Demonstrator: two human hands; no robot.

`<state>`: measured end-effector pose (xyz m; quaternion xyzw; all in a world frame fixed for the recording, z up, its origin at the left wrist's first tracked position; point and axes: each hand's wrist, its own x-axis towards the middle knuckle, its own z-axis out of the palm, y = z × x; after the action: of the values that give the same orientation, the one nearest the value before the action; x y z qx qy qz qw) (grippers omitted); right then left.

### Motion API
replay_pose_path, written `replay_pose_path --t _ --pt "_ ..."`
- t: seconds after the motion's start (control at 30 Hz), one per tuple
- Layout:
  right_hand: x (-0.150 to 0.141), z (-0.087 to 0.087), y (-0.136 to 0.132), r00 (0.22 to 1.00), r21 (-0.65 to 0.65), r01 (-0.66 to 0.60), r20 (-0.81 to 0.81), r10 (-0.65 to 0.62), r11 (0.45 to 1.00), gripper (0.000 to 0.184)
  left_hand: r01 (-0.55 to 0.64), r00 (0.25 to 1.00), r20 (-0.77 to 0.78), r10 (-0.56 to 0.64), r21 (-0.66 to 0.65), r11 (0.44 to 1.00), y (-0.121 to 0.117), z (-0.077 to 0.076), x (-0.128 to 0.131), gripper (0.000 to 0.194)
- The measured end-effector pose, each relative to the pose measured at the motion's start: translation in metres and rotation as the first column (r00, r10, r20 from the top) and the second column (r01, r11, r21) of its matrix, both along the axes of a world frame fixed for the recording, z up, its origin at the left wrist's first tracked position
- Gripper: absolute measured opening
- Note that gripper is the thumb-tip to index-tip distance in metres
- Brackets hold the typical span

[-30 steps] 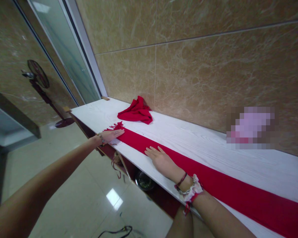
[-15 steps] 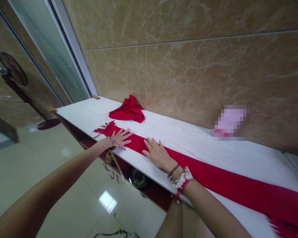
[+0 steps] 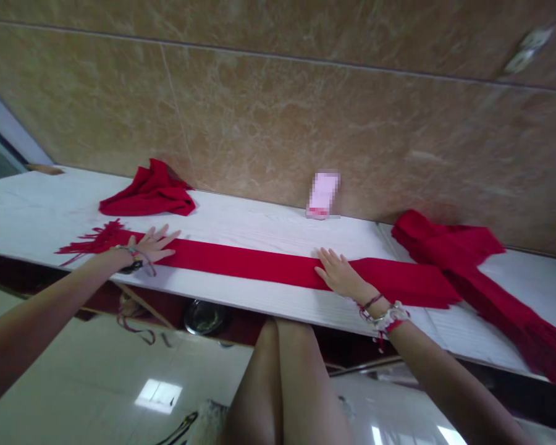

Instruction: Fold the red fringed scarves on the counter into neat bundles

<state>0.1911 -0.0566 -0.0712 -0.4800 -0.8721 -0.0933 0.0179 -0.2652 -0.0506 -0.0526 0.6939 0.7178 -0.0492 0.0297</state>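
Observation:
A long red scarf (image 3: 241, 262) lies stretched lengthwise along a white board-like tabletop (image 3: 254, 287), its fringe fanned out at the left end. My left hand (image 3: 152, 245) rests flat on it close to that fringe, fingers spread. Farther right, my right hand (image 3: 340, 272) presses palm-down on the scarf, fingers extended. Neither hand grips anything. Behind my left hand sits a crumpled red cloth (image 3: 148, 193). To the right, another red fringed cloth (image 3: 482, 284) lies loosely bunched near the scarf's right end.
A pixelated pink object (image 3: 323, 194) leans against the brown tiled wall (image 3: 259, 123). Under the tabletop, a round dish (image 3: 204, 316) sits on a shelf. My legs (image 3: 282, 383) are below the front edge. A socket (image 3: 529, 49) is on the wall.
My right hand has slid rightward along the scarf, away from my left hand, which stays near the fringe. The view has turned right, bringing the bunched red cloth into sight.

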Motion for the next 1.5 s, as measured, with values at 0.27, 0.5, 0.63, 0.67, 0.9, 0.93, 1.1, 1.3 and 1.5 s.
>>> replay_pose_path --t 0.27,0.5,0.63,0.67,0.9,0.93,1.1,1.3,1.5 --pt "-0.014 0.007 -0.016 0.997 -0.006 -0.038 -0.063 0.037 0.999 0.049 0.298 0.954 0.077 -0.288 -0.192 0.935 0.005 0.008 0.2 0.071" --pt "0.038 0.024 -0.033 0.996 -0.031 -0.083 -0.012 0.083 0.996 0.042 0.386 0.921 0.022 -0.389 -0.193 0.902 -0.002 0.006 0.207 0.072" --pt "0.045 0.029 -0.036 0.978 -0.017 -0.206 0.039 0.207 0.978 0.027 0.58 0.813 0.058 -0.579 -0.156 0.799 -0.003 0.01 0.234 0.072" --pt "0.044 0.028 -0.035 0.974 -0.006 -0.218 0.059 0.218 0.976 0.024 0.615 0.788 0.068 -0.612 -0.148 0.775 -0.002 0.01 0.243 0.071" --pt "0.047 0.031 -0.035 0.957 0.041 -0.279 0.1 0.274 0.959 0.023 0.717 0.694 0.079 -0.715 -0.155 0.679 0.002 0.004 0.275 0.059" --pt "0.049 0.03 -0.036 0.955 0.059 -0.29 0.078 0.285 0.955 0.024 0.721 0.69 0.074 -0.72 -0.159 0.675 0.001 0.003 0.275 0.055" --pt "0.059 0.016 -0.039 0.942 0.091 -0.335 -0.004 0.337 0.938 0.03 0.735 0.671 0.06 -0.739 -0.184 0.653 -0.003 -0.002 0.271 0.046" --pt "0.048 0.023 -0.036 0.966 0.055 -0.236 -0.099 0.24 0.97 0.028 0.795 0.6 0.078 -0.797 -0.178 0.58 -0.008 0.001 0.27 0.045" --pt "0.034 0.024 -0.034 1.0 0.06 -0.004 0.014 0.003 0.998 0.043 0.788 0.61 0.132 -0.781 -0.202 0.582 -0.01 0.006 0.27 0.045"
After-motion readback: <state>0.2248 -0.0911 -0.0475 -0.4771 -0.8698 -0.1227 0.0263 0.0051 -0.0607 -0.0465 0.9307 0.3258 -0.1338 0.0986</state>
